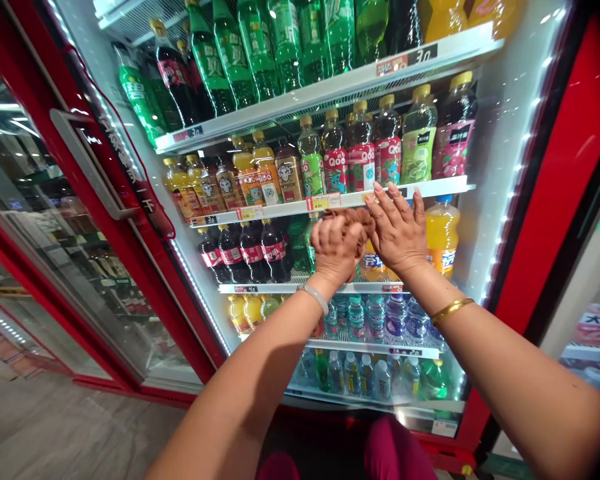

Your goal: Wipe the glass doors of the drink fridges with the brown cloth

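Observation:
My left hand [336, 248] is closed around a bunched brown cloth [354, 217], in front of the drinks cooler's middle shelves. Close beside it on the right, my right hand [399, 230] has its fingers stretched out, the tips at the price strip of the shelf [275, 208] with the juice bottles. Its thumb side is near the cloth; whether they touch I cannot tell. Just above the fingers stand red-labelled Qoo bottles [362, 157] and a pale green juice bottle [420, 140]. An orange drink bottle [443, 230] shows to the right of my right hand.
Green soda bottles [257, 57] fill the upper shelf [300, 97]. Cola bottles [273, 250] stand left of my hands, smaller bottles [357, 317] below. Red frames [555, 180] border the cooler; a glass door with a grey handle [97, 163] is at left.

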Demonstrator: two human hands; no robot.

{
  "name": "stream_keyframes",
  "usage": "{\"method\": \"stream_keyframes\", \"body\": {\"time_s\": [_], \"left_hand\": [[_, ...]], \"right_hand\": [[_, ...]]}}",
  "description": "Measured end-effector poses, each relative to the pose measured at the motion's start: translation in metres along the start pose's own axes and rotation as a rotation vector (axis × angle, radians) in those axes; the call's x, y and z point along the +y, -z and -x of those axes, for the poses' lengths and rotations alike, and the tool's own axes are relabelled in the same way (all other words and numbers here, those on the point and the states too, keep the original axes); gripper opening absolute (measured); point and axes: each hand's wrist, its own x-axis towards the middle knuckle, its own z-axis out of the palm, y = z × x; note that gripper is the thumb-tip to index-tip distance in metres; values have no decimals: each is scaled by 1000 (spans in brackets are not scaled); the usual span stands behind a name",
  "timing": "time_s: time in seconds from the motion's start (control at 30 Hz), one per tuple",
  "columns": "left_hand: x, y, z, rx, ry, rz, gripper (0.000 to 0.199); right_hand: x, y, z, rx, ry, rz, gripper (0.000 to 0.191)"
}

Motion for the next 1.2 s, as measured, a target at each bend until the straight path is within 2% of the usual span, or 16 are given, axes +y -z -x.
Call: {"method": "stream_keyframes", "body": {"time_s": [0.07,0.13,0.23,0.3,0.33,0.4,0.5,0.53,0.6,0.67,0.73,0.83,0.93,1.07,1.13,1.2], "left_hand": [[-5,-2,17,-61,-191,57,38],[-27,4,22,-112,-411,109,33],[-71,21,3,-265,-800,257,30],[-91,29,-17,-347,-908,276,30],[-95,30,-24,-364,-862,252,28],[-91,27,-32,-318,-575,166,27],[-67,13,-21,-86,-3,9,37],[-59,8,-14,-22,83,-30,40],[-49,2,0,10,57,-31,40],[-49,3,11,-86,-96,30,35],[-56,9,19,-193,-236,90,30],[-72,20,27,-239,-332,123,27],[-95,28,24,-293,-472,180,27],[-128,40,-2,-427,-710,253,26],[-131,45,-15,-408,-650,223,28],[-117,44,-19,-306,-391,138,33]], "right_hand": [[1,-1,0,33,17,-6,59],[2,-2,0,50,35,-7,61],[2,-3,1,54,55,-4,67],[2,-3,1,50,55,-17,69],[2,-3,1,48,54,-27,70],[1,-2,1,34,43,-44,68],[3,1,2,-2,13,-45,63],[3,1,2,-10,6,-40,62],[2,1,2,-2,6,-33,59],[-5,-2,0,51,-14,-47,59],[-18,-7,-6,116,-84,-79,62],[-45,-17,-14,147,-189,-118,70],[-62,-25,-14,97,-131,-126,73],[-63,-30,-7,71,-24,-115,70],[-62,-31,-4,97,-21,-110,68],[-62,-32,-4,112,-14,-104,66]]}}
